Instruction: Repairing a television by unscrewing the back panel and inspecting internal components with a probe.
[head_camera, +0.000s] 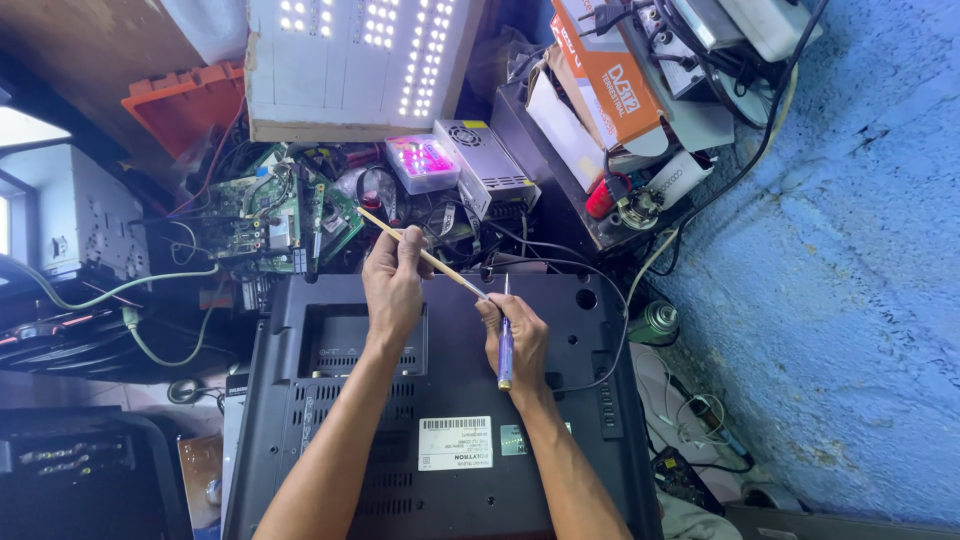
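A black television back cover (330, 400) lies flat in front of me with a white label (455, 443) on it. My left hand (395, 285) grips a thin wooden-handled stick or brush (440, 262) that slants from upper left to lower right over the cover's far edge. My right hand (520, 345) holds a purple-handled screwdriver (505, 350) upright, its tip near the cover's top edge beside the end of the stick. Both forearms reach in from the bottom of the view.
Green circuit boards (260, 215) and tangled wires lie beyond the cover. A lit LED panel (355, 60), a metal power supply (485, 165), an orange box (605, 70) and an orange crate (185, 100) crowd the back. A blue wall (850, 300) stands at right.
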